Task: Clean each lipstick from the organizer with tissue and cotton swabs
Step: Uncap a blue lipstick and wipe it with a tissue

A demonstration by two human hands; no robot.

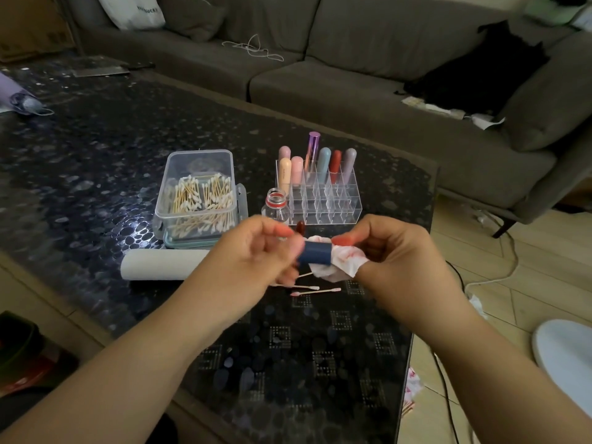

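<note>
My left hand (259,251) pinches a dark blue lipstick tube (314,253) held sideways above the table. My right hand (397,251) grips a white tissue (339,267) stained red and holds it against the tube's right end. Behind the hands stands a clear acrylic organizer (326,200) with several lipsticks (323,160) upright in its back rows. A clear box of cotton swabs (200,197) sits to its left. Used, pink-tipped swabs (315,291) lie on the table under my hands.
A small open glass bottle (276,205) stands by the organizer, with a dark red cap (300,226) near it. A tissue roll (163,264) lies left. The dark glass table (96,149) ends at right; crumpled tissues (413,384) and cables lie on the floor. A grey sofa (352,84) stands behind.
</note>
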